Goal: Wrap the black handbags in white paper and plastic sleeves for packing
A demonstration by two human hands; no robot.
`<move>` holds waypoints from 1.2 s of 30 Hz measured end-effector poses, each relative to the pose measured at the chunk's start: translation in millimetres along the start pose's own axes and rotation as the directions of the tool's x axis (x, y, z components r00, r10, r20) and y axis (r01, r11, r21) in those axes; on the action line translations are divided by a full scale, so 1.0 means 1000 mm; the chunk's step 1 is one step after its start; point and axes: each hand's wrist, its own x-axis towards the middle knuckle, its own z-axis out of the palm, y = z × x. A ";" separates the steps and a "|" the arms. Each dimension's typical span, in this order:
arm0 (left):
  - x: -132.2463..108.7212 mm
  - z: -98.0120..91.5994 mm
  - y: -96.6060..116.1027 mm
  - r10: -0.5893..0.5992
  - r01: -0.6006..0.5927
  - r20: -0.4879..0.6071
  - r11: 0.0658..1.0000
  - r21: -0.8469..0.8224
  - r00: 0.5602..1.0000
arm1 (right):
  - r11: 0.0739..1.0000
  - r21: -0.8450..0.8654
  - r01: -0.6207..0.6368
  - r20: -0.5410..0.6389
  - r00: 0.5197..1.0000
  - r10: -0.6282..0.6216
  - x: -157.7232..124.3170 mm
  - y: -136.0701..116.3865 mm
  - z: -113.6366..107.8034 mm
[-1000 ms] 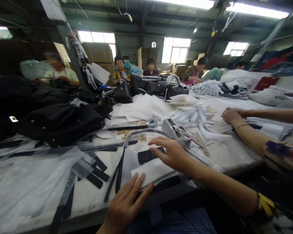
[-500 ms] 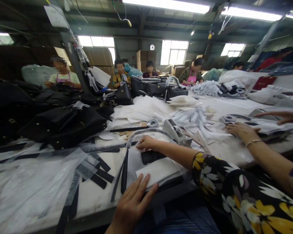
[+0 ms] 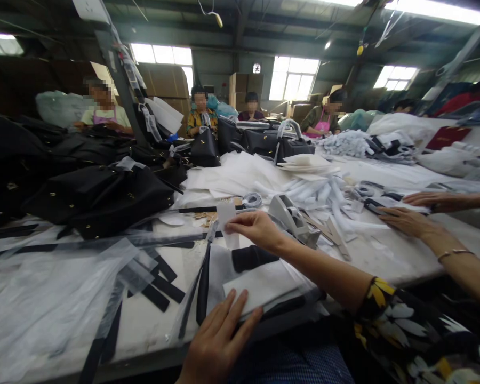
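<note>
My left hand (image 3: 220,341) lies flat with spread fingers on a folded white sheet (image 3: 260,288). The sheet rests on a black bag (image 3: 290,303), wrapped partly in thin white material, near the table's front edge. Above the bag's far side, my right hand (image 3: 256,230) is closed in a pinch on a small white slip of paper (image 3: 226,217), held upright. A black rolled piece (image 3: 254,258) shows between my hands, on the bag. Beside my right hand stands a grey tape dispenser (image 3: 290,216).
Black bags (image 3: 104,197) are heaped at the left. Plastic film (image 3: 64,304) and black strips (image 3: 162,290) lie in front of them. White sheets (image 3: 232,173) and foam tubes (image 3: 324,192) cover the middle. A co-worker's hands (image 3: 412,221) work at the right; others sit across the table.
My right hand has risen from the bag's far side and now shows a white slip in its fingers. My left hand has stayed put. The co-worker's hands have moved closer together.
</note>
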 end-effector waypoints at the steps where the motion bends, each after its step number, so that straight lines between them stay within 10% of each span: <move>1: 0.000 0.000 0.000 -0.004 0.004 0.000 1.000 0.002 1.000 | 0.999 -0.043 0.023 0.021 1.000 -0.022 -0.013 -0.004 0.001; 10: -0.004 0.005 0.000 -0.072 0.068 -0.032 0.989 -0.129 0.997 | 0.883 -0.205 0.421 0.339 0.877 -0.340 -0.119 -0.002 0.015; 25: -0.011 0.006 -0.002 -0.133 0.121 -0.032 0.962 -0.246 0.991 | 0.883 -0.179 0.434 0.265 0.886 -0.381 -0.143 0.009 0.012; 32: -0.021 0.011 0.003 -0.251 0.220 -0.082 0.937 -0.272 0.965 | 0.676 -0.365 0.640 0.328 0.768 -0.549 -0.155 0.021 0.021; 36: -0.023 0.011 0.003 -0.180 0.161 -0.062 0.958 -0.238 0.982 | 0.699 -0.353 0.622 0.376 0.778 -0.503 -0.158 0.007 0.015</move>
